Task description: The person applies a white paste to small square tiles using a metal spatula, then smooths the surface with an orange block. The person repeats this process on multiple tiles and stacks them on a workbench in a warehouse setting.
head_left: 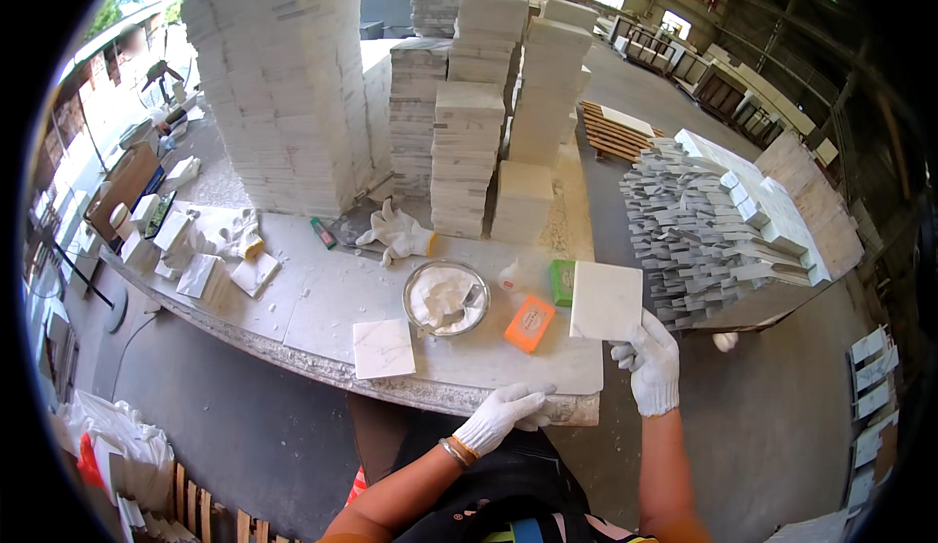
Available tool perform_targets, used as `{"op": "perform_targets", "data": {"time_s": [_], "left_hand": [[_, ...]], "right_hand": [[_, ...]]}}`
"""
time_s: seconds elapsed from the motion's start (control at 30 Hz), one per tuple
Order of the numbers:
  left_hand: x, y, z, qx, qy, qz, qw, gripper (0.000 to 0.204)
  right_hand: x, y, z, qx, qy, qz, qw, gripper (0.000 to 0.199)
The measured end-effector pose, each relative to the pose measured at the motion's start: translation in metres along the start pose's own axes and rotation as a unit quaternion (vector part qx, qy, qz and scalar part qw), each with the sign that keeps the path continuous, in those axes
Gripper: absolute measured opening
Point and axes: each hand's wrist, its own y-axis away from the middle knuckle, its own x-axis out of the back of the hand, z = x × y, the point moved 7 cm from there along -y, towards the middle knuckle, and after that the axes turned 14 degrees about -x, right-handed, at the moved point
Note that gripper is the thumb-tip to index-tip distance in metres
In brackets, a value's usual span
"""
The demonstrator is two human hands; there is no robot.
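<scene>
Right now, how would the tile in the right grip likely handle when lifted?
The square white tile is probably stiff: it looks flat though the right grip holds only its lower right corner. Its stone-like face suggests some weight. Its sharp corners might chip if knocked.

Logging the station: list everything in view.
Bench: 1, whitish, centre
Bowl: 1, silver, bench, white contents
Bench tile: 1, white, left of bowl
Held tile: 1, white, right hand
Blocks: 2, orange and green, right of bowl
Loose gloves: 2, white, bench
Left tiles: several, white, bench left
Stacks: several, white, bench rear
Strip pile: 1, grey, right
Pallet: 1, brown, right rear
Left hand: 1, white-gloved, bench edge
Right hand: 1, white-gloved, holding tile
</scene>
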Motion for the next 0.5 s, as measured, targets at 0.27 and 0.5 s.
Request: {"op": "perform_targets", "data": {"time_s": [0.27,0.5], "left_hand": [[0.019,0.003,-0.01,0.008,-0.063,0.038,0.997,0.046],[0.03,0.019,0.004,0.018,-0.065,0.041,0.997,0.049]], "right_hand": [[-0.059,-0.155,-0.037,-0.034,-0.044,-0.089,0.994,0.042],[-0.1,-0.252,-0.034,-0.061,-0.014,-0.09,0.994,0.02]]}}
